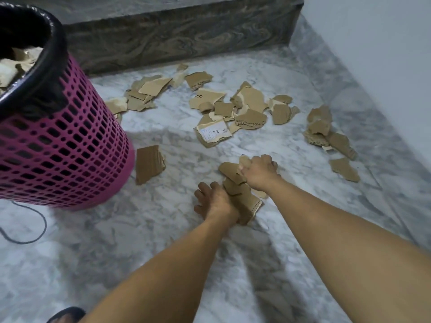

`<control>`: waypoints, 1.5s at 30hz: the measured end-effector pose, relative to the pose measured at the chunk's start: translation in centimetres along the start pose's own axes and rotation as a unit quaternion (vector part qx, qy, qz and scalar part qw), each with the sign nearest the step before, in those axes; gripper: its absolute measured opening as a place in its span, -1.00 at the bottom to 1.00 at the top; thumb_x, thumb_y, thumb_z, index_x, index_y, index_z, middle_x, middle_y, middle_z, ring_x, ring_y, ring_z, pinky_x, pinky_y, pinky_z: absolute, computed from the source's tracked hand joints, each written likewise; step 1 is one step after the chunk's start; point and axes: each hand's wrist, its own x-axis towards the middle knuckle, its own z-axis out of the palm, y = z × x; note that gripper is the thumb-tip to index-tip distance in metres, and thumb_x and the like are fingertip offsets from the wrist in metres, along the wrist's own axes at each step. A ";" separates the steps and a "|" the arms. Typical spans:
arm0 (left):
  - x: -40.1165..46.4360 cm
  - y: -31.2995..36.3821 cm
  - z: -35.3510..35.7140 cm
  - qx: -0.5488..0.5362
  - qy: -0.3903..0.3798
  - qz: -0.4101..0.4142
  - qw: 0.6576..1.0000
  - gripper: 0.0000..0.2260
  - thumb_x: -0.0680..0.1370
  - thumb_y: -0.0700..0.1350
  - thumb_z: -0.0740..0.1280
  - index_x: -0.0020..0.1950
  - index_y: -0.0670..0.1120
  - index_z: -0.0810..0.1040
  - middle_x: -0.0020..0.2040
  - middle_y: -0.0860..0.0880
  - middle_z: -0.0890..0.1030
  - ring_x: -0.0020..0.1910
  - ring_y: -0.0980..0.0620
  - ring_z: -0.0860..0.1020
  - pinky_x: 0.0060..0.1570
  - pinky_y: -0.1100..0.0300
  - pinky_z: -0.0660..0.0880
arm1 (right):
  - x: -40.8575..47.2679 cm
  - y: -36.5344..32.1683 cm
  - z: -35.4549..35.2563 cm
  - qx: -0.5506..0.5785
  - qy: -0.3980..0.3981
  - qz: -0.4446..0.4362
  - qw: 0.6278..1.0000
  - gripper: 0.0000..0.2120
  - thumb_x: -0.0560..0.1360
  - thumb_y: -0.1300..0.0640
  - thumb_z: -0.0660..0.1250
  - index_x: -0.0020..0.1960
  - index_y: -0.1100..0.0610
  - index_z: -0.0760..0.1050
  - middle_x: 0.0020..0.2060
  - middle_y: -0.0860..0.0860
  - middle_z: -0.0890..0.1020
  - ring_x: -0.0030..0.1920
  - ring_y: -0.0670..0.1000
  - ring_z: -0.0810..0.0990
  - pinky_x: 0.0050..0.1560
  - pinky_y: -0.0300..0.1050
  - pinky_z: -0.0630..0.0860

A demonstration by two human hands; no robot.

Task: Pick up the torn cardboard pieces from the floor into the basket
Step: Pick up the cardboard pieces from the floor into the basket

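Note:
Torn brown cardboard pieces lie scattered over the marble floor. A small stack of pieces sits between my hands. My left hand grips the stack's near end, fingers curled around it. My right hand grips the top pieces at the far end. The pink mesh basket with a black liner stands at the left, and cardboard shows inside it. One loose piece lies beside the basket. Larger clusters lie farther off in the middle, at the back left and at the right.
A dark marbled step runs across the back. A pale wall closes the right side. A thin black cable loops on the floor below the basket. A dark sandal shows at the bottom left.

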 end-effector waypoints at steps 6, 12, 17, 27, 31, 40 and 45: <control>0.0 -0.5 -0.8 -0.089 -0.033 -0.039 0.995 -0.25 0.28 -0.13 0.58 0.31 -0.12 0.20 0.30 -0.10 0.14 0.30 -0.14 0.26 0.15 0.00 0.44 | 1.1 -1.0 2.0 0.008 0.056 0.007 0.998 -0.56 0.47 -0.09 0.40 0.25 0.05 0.37 0.25 0.12 0.33 0.20 0.24 0.42 0.12 0.09 0.50; -0.1 -0.5 -0.4 -0.048 -0.017 -0.008 0.999 -0.40 0.37 -0.12 0.48 0.29 -0.09 0.23 0.31 -0.10 0.29 0.34 -0.13 0.26 0.19 -0.02 0.37 | 1.7 -1.3 0.5 -0.069 0.015 0.047 0.996 -0.40 0.27 -0.27 0.46 0.14 0.07 0.44 0.20 0.12 0.33 0.28 0.21 0.30 0.18 0.14 0.33; -0.9 -0.3 0.1 -0.011 0.039 0.070 0.997 -0.37 0.39 -0.04 0.41 0.36 -0.06 0.18 0.38 -0.09 0.16 0.36 -0.12 0.19 0.23 -0.04 0.32 | 1.3 0.0 -1.0 0.001 -0.026 0.009 1.000 -0.62 0.16 0.01 0.55 -0.14 0.21 0.58 -0.09 0.15 0.62 -0.07 0.13 0.59 -0.18 -0.10 0.49; 0.4 1.0 -0.5 0.122 -0.036 0.166 0.978 -0.13 0.11 0.15 0.62 0.29 0.05 0.24 0.29 -0.09 0.15 0.29 -0.15 0.17 0.19 -0.12 0.33 | 2.9 6.1 -8.0 0.103 0.113 0.035 0.988 -0.51 0.35 0.22 0.54 0.19 0.43 0.52 0.17 0.32 0.58 0.11 0.26 0.59 0.12 0.17 0.53; 1.7 1.3 -1.0 0.118 -0.054 0.144 0.981 -0.13 0.05 0.13 0.65 0.19 0.07 0.22 0.23 -0.11 0.25 0.25 -0.14 0.22 0.17 -0.07 0.35 | 3.3 7.5 -7.8 0.111 0.112 0.047 0.986 -0.51 0.35 0.20 0.54 0.18 0.40 0.51 0.16 0.29 0.58 0.08 0.22 0.59 0.06 0.10 0.55; 6.3 -1.5 -5.7 -0.049 -0.061 0.069 0.995 -0.19 0.13 0.19 0.62 0.20 0.05 0.25 0.23 -0.11 0.41 0.22 -0.16 0.39 0.19 -0.04 0.42 | 4.4 8.4 -7.1 0.149 0.081 0.060 0.984 -0.48 0.33 0.09 0.59 0.21 0.23 0.53 0.14 0.16 0.60 0.10 0.18 0.58 -0.06 -0.03 0.49; 10.8 -5.6 -11.4 -0.168 0.023 -0.017 0.985 -0.16 0.22 0.23 0.57 0.30 -0.01 0.17 0.27 -0.11 0.33 0.23 -0.11 0.34 0.23 0.01 0.38 | 4.9 6.3 -6.1 0.157 0.081 0.033 0.984 -0.57 0.33 0.09 0.59 0.11 0.21 0.56 0.07 0.15 0.61 0.08 0.17 0.57 -0.07 -0.06 0.45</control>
